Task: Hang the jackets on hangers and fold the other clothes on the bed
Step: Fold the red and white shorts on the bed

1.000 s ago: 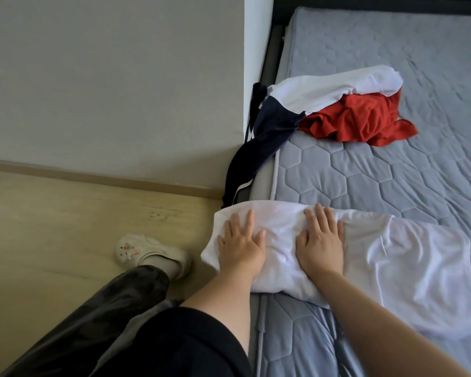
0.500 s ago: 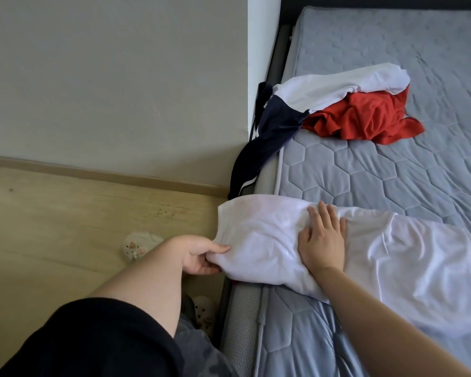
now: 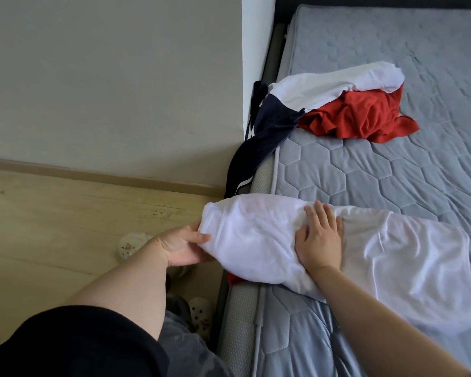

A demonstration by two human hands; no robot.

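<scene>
Grey mattress (image 3: 365,180): right grip (image 3: 320,240) flat atop white garment (image 3: 256,240), left grip (image 3: 184,247) at edge.

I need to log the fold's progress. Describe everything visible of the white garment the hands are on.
The white garment is thin, soft-looking cloth, creased, lying across the near edge of the grey mattress, its left end overhanging the floor. The left hand pinches that end; the right hand presses flat on its middle. A red scrap peeks from beneath.

Single head cam, close, looking fwd/down over bed (image 3: 392,186) edge, floor (image 3: 65,227) on left.
</scene>
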